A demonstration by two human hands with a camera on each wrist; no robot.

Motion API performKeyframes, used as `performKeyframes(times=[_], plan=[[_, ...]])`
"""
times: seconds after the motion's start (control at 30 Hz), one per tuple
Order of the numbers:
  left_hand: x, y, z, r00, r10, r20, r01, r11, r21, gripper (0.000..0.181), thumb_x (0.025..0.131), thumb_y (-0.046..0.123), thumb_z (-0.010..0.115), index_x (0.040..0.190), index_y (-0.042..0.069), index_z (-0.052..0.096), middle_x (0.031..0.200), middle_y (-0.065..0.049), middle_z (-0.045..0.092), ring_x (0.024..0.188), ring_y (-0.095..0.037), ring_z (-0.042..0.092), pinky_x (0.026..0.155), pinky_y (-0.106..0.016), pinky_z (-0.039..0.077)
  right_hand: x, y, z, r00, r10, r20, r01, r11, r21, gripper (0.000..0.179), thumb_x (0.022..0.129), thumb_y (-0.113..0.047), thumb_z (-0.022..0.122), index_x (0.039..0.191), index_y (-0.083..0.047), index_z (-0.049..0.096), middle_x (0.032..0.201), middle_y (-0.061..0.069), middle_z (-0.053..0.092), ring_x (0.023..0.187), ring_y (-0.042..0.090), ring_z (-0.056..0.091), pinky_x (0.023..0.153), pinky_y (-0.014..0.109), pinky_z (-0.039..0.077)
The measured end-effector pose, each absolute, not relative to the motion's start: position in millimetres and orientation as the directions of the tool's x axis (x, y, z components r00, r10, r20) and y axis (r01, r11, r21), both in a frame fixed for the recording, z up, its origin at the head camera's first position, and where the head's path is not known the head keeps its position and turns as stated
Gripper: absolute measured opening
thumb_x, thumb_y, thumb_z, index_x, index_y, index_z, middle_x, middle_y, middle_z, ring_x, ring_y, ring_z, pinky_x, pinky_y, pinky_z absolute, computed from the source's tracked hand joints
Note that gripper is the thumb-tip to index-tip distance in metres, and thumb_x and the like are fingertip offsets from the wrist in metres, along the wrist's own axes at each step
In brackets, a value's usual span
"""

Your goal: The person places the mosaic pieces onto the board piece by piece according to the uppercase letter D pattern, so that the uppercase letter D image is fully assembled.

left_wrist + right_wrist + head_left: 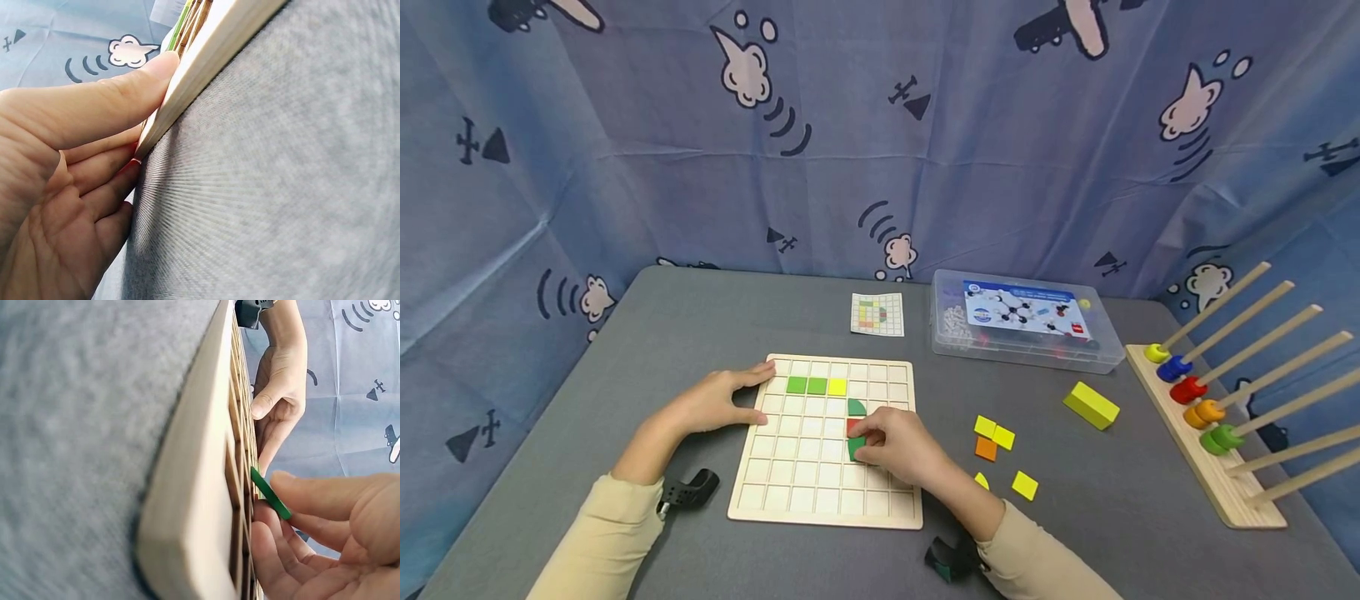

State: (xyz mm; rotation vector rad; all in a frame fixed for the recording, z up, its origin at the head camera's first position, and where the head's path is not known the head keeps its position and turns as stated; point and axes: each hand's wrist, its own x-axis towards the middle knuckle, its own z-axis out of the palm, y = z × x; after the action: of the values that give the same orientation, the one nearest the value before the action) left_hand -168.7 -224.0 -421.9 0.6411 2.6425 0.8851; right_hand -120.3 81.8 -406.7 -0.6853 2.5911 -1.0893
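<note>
My right hand (895,446) pinches a dark green tile (270,492) between thumb and fingers, tilted over the wooden grid board (797,504). Part of that tile is hidden by the fingers in the head view. Just above it on the board lie a red tile (852,426), partly covered, and a dark green quarter-circle tile (856,407). Two light green tiles (797,385) and a yellow tile (837,387) sit in a row near the top. At the board's left edge my left hand (718,402) rests, its thumb and fingers spread and touching the rim.
Loose yellow tiles (1025,485) and an orange tile (986,449) lie right of the board. Behind it is a printed pattern card (877,315). Further right are a clear plastic box (1026,321), a yellow block (1092,406) and a peg stand with beads (1195,442).
</note>
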Motion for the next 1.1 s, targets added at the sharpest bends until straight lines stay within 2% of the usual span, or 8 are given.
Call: performKeyframes(times=[0.17, 0.43, 0.7, 0.97, 1.1], plan=[[-169, -224, -423, -0.859, 0.497, -0.119, 0.327, 0.713, 0.620, 0.080, 0.081, 0.040, 0.072, 0.144, 0.005, 0.040, 0.151, -0.013, 0.033, 0.138, -0.040, 0.030, 0.107, -0.056, 0.032, -117, 83, -406, -0.840, -0.542, -0.036, -0.372, 0.621, -0.690, 0.026, 0.078, -0.001, 0.074, 0.104, -0.004, 0.073, 0.089, 0.003, 0.064, 0.074, 0.008, 0.056, 0.064, 0.019, 0.047], [-167, -224, -423, -0.863, 0.490, -0.125, 0.315, 0.714, 0.625, 0.080, 0.081, 0.039, 0.073, 0.145, 0.006, 0.039, 0.152, -0.012, 0.033, 0.138, -0.040, 0.030, 0.107, -0.056, 0.031, -116, 80, -410, -0.841, -0.541, 0.022, -0.431, 0.644, -0.632, 0.021, 0.077, -0.004, 0.076, 0.098, -0.007, 0.074, 0.085, 0.001, 0.060, 0.071, 0.007, 0.052, 0.063, 0.018, 0.045], [-168, -224, -422, -0.864, 0.483, -0.146, 0.295, 0.719, 0.629, 0.079, 0.080, 0.037, 0.074, 0.146, 0.008, 0.038, 0.153, -0.009, 0.031, 0.139, -0.037, 0.028, 0.109, -0.055, 0.030, -116, 78, -408, -0.839, -0.544, 0.024, -0.442, 0.655, -0.613, 0.024, 0.077, -0.003, 0.075, 0.100, -0.007, 0.074, 0.085, 0.001, 0.060, 0.073, 0.010, 0.051, 0.063, 0.019, 0.042], [-168, -224, -423, -0.864, 0.486, -0.130, 0.307, 0.714, 0.630, 0.080, 0.081, 0.038, 0.074, 0.145, 0.007, 0.038, 0.152, -0.010, 0.031, 0.138, -0.039, 0.029, 0.108, -0.056, 0.031, -111, 98, -391, -0.832, -0.554, 0.006, -0.426, 0.634, -0.646, 0.029, 0.080, -0.009, 0.074, 0.109, -0.010, 0.071, 0.103, 0.000, 0.067, 0.091, 0.014, 0.060, 0.079, 0.030, 0.051], [-169, -224, -422, -0.862, 0.489, -0.134, 0.307, 0.712, 0.631, 0.080, 0.081, 0.037, 0.074, 0.146, 0.008, 0.037, 0.153, -0.008, 0.031, 0.139, -0.037, 0.028, 0.108, -0.055, 0.031, -108, 120, -385, -0.824, -0.566, -0.008, -0.426, 0.629, -0.650, 0.034, 0.082, -0.010, 0.073, 0.115, -0.009, 0.068, 0.108, 0.001, 0.067, 0.094, 0.018, 0.060, 0.080, 0.035, 0.052]])
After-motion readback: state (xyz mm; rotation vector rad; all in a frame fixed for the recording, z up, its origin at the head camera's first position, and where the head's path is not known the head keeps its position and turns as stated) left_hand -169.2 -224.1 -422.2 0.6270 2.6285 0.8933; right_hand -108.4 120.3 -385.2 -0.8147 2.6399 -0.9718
